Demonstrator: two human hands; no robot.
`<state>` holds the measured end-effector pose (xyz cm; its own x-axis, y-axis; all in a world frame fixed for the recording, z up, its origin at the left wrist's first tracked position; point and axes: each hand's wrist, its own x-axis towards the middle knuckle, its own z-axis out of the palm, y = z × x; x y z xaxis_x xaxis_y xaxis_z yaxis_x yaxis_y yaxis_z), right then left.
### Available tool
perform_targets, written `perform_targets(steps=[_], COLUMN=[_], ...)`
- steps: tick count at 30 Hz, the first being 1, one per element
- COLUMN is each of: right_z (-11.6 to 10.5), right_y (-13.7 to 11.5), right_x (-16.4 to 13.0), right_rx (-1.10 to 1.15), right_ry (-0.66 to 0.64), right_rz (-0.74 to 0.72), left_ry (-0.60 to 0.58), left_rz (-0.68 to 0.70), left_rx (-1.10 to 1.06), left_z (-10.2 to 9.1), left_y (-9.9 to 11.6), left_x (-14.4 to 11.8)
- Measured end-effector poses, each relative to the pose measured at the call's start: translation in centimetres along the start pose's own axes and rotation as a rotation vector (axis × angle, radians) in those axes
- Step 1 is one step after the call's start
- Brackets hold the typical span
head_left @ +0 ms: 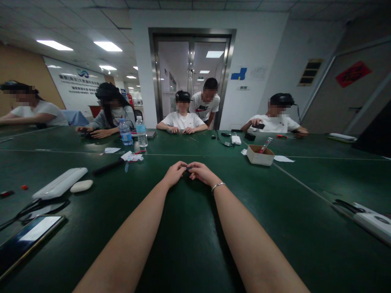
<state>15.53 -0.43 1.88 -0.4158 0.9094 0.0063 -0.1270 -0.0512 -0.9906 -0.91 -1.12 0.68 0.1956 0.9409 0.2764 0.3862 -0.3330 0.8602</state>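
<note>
My two arms reach forward over the green table point(189, 228) and my hands meet near its middle. Between my fingertips is a small dark object point(187, 169), mostly covered by the fingers, so its kind cannot be made out. My left hand point(175, 174) pinches it from the left side. From the right, my right hand point(202, 173) grips it with curled fingers; a silver bracelet point(218, 186) circles that wrist.
At left lie a phone point(30, 240), a white power bank point(61, 183) with cables and a white oval case point(81, 186). Water bottles point(141, 132) and a small box point(260, 155) stand farther off. A white device point(374, 221) lies at right. Several people sit opposite.
</note>
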Motion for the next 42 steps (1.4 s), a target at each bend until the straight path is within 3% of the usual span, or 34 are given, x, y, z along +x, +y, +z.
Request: perform_targets(steps=[35, 42], right_z=[-0.01, -0.08], right_y=[0.04, 0.11], right_x=[0.1, 0.09], right_rx=[-0.016, -0.01], right_ry=[0.022, 0.023], right_rz=[0.012, 0.013], left_ry=[0.031, 0.068], left_rz=[-0.008, -0.015], left_rx=[-0.038, -0.058], left_z=[-0.06, -0.16], left_y=[0.5, -0.35], left_x=[-0.05, 0.28])
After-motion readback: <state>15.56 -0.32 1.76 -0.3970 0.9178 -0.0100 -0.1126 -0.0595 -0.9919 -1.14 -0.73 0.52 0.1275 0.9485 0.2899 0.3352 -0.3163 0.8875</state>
